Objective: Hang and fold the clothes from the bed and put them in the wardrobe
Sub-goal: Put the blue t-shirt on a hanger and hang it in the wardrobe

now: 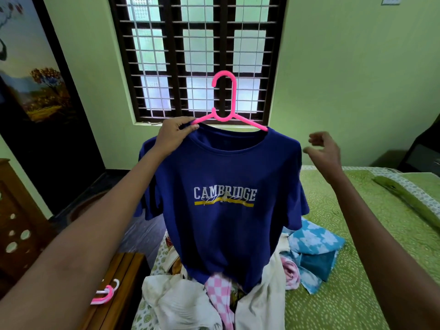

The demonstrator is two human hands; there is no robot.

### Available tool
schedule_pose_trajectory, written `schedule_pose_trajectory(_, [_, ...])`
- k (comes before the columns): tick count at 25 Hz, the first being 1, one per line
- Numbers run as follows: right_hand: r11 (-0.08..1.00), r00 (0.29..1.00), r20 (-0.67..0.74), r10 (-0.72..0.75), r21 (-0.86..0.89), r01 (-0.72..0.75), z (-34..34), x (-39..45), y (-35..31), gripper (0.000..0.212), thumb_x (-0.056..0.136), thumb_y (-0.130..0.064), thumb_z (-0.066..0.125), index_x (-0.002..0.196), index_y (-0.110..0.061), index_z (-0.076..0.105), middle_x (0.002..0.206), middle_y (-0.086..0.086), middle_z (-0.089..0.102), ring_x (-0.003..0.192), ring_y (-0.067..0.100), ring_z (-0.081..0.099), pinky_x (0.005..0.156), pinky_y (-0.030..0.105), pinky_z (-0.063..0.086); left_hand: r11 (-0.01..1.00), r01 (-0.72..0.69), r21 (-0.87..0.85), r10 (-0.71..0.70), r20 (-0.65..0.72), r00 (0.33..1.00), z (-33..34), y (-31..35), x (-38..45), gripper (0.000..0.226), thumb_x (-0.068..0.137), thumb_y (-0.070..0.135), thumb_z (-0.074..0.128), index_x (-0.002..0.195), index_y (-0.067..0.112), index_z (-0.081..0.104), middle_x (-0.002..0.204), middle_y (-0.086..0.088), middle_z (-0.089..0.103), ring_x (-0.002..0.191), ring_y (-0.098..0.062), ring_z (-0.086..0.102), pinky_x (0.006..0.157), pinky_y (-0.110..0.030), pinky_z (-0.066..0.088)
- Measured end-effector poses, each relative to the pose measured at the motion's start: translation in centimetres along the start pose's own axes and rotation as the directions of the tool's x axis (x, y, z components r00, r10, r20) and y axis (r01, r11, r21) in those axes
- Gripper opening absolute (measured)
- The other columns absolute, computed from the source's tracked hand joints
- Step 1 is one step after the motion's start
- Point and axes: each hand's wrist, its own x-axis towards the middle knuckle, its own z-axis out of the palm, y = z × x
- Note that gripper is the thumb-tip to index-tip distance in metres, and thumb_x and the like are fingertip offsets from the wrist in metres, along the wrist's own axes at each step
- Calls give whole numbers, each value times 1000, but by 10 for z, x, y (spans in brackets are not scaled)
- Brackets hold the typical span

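T-shirt [228, 198] on hanger [226, 101], pinched by left grip [175, 134]; right grip [323, 148] released.

Left hand [175, 134] pinching, right hand [323, 151] raised, loose.

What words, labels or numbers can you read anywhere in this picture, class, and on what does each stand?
"CAMBRIDGE": white capitals on the chest of the blue T-shirt, above a yellow bar.
A thin white script or figure runs across the foot of those letters: too small and blurred to read.
Neck label inside the collar: too dark to read.
Switch plate at the top right of the wall: nothing legible.
No other text shows.
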Motion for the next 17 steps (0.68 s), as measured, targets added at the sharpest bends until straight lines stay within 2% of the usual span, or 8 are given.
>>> schedule_pose_trajectory(2, [975, 963, 164, -215, -28, 222, 10, 1, -30, 41, 78, -17, 75, 114, -9, 58, 103, 2, 61, 95, 14, 57, 84, 24, 41, 1000, -14, 0, 14, 30, 999, 8, 3, -4, 32, 85, 15, 68, 115, 2, 65, 101, 4, 62, 88, 2, 58, 77, -3, 39])
schedule_pose_trajectory(4, [935, 894, 337, -294, -91, 342, 22, 3, -45, 33, 82, -20, 72, 112, -8, 63, 98, 6, 64, 89, 17, 58, 78, 21, 38, 1000, -26, -2, 26, 39, 999, 13, 5, -9, 31, 85, 15, 68, 113, 2, 66, 99, 1, 64, 92, -9, 58, 76, -4, 39])
schedule_pose_trajectory(5, [926, 883, 350, -314, -92, 366, 27, 5, -46, 27, 85, -18, 69, 108, -5, 66, 97, 10, 67, 87, 19, 58, 74, 21, 37, 1000, -30, -4, 31, 39, 999, 14, 6, -12, 30, 85, 15, 67, 112, 1, 66, 98, 0, 64, 90, -11, 57, 75, -3, 39])
schedule_pose_trajectory(9, [922, 897, 259, -359, -49, 384, 32, 2, -38, 20, 87, -14, 65, 103, -3, 71, 96, 14, 71, 83, 16, 58, 68, 18, 36, 999, -18, 45, 13, 117, 993, 7, 3, -20, 20, 86, 18, 67, 101, 4, 69, 84, -1, 62, 71, -5, 51, 65, -6, 35])
schedule_pose_trajectory(12, [934, 920, 206, -335, -52, 352, 28, -1, -31, 20, 87, -12, 66, 101, 0, 70, 93, 16, 71, 79, 17, 57, 62, 12, 35, 999, 52, 9, -53, 162, 985, 2, 5, -25, 16, 88, 17, 65, 103, 14, 66, 89, 2, 63, 79, -6, 54, 69, -3, 37])
schedule_pose_trajectory(14, [947, 932, 200, -301, -50, 317, 20, -6, -29, 19, 86, -11, 66, 101, 1, 70, 91, 15, 70, 76, 18, 56, 60, 7, 35, 999, 39, -5, -38, 156, 987, 4, 11, -29, 15, 88, 15, 64, 102, 18, 63, 89, 5, 62, 80, -5, 54, 70, -3, 38])
schedule_pose_trajectory(17, [957, 941, 202, -270, -54, 286, -3, -13, -27, 19, 86, -11, 66, 101, 0, 70, 87, 13, 69, 73, 16, 55, 59, 7, 36, 1000, -10, 15, 8, 123, 992, 14, 31, -35, 21, 88, 14, 64, 107, 6, 65, 97, 1, 62, 89, -11, 55, 73, -1, 38])
